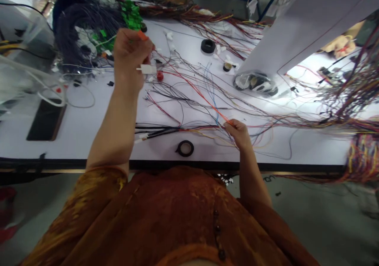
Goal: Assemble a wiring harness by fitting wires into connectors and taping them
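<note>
Plainly, the right hand (239,132) pinched orange wires (211,105).
At its ten o'clock, the left hand (128,53) gripped an orange piece (142,36); a phone (45,120) lay at nine.

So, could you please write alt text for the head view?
The left hand holds an orange piece and the right hand pinches red wires over a white table strewn with other wires. A tape roll lies near the front edge, a phone farther left.
</note>
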`<state>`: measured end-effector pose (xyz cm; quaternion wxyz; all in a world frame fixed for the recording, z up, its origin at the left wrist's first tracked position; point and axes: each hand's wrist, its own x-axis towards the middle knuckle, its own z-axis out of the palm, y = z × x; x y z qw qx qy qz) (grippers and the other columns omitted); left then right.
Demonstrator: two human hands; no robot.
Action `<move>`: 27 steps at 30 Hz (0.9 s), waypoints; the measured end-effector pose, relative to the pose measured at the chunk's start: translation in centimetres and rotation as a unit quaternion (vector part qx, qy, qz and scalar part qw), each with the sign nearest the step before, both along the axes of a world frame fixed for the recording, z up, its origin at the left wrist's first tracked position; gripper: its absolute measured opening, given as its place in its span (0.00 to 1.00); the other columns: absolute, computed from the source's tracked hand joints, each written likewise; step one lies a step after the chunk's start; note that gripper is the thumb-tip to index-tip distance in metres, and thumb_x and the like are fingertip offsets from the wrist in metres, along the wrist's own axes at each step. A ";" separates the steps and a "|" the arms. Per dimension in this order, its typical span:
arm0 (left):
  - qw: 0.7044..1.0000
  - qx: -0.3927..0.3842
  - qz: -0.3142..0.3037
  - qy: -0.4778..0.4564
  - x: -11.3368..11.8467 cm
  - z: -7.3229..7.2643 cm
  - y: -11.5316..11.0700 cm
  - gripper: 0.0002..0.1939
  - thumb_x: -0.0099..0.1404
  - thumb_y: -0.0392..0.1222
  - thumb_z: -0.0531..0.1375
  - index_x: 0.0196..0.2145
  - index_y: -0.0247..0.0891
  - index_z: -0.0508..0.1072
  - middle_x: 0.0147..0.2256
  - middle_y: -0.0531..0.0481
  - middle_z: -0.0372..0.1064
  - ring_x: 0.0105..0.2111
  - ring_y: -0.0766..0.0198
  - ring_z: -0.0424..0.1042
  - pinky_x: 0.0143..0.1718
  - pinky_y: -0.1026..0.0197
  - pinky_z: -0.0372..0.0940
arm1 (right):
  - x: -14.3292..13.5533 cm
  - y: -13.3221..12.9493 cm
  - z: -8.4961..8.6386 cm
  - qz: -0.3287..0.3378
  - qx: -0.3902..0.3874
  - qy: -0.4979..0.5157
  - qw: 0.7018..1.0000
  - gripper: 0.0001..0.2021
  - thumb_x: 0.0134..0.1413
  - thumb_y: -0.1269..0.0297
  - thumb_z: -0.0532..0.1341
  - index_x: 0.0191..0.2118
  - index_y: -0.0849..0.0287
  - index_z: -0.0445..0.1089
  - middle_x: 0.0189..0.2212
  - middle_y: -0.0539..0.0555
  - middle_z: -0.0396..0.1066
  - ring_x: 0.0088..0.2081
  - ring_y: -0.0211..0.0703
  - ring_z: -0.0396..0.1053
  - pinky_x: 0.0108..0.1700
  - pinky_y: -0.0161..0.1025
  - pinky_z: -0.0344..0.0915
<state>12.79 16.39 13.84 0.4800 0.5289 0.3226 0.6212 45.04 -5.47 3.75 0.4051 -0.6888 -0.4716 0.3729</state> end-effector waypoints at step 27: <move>0.920 -0.112 0.246 0.284 -5.3 -5.6 -5.9 0.28 0.40 0.27 0.71 0.39 0.39 0.68 0.39 0.56 0.74 0.35 0.67 0.70 0.34 0.64 0.64 | 0.3 2.0 1.3 -0.185 0.101 0.283 0.935 0.16 0.59 0.49 0.64 0.31 0.55 0.64 0.13 0.38 0.50 0.13 0.27 0.42 0.15 0.29 0.38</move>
